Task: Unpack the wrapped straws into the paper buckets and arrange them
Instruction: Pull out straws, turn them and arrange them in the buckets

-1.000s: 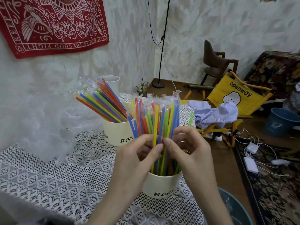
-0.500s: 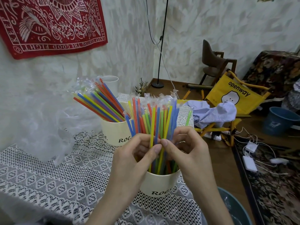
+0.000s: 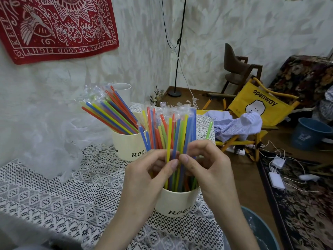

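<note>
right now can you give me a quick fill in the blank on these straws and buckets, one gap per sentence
1. Both hands, left hand and right hand, pinch straws standing in the ___ bucket.
2. The straws in the far bucket lean toward the ___.
3. The cloth hanging on the wall is ___ in colour.
4. The folding chair with a printed word is ___.

Missing words: near; left; red; yellow

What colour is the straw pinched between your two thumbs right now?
Yellow straw, standing in the near bucket; the head view shows it.
</note>
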